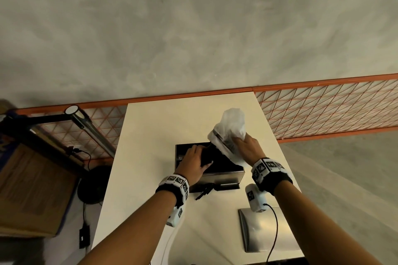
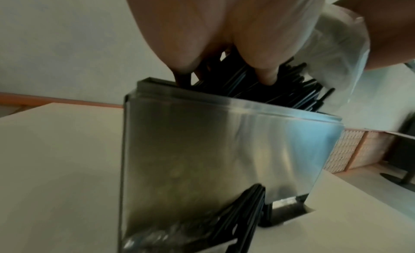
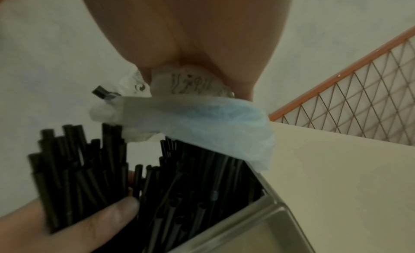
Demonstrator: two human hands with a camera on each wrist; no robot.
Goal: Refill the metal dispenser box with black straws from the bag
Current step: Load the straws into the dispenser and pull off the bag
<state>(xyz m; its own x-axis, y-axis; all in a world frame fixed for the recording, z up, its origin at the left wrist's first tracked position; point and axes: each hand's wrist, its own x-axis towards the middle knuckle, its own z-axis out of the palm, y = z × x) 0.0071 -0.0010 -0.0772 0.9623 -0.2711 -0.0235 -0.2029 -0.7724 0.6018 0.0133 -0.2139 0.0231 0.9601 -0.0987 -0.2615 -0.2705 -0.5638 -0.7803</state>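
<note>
My left hand (image 1: pixel 192 162) is curled round a bundle of thin black plastic straws (image 3: pixel 74 169), thumb pressed on the near side, holding it over the open top of the rectangular brushed-metal dispenser box (image 1: pixel 224 175). My fingertips (image 2: pixel 267 79) reach in below the box rim among the straws there. My right hand (image 1: pixel 247 148) grips the crumpled translucent white plastic bag (image 1: pixel 231 128) just above the box's right end; the bag's lower end hangs against the rim, and one black straw end pokes from it in the right wrist view. The box stands upright on the pale cream desk (image 1: pixel 150 135), already holding many black straws. A few straws stick out of the slot (image 2: pixel 242 221) at the base of its front face onto the desk. A flat metal lid (image 1: pixel 254 230) lies on the desk nearer me, to the right.
</note>
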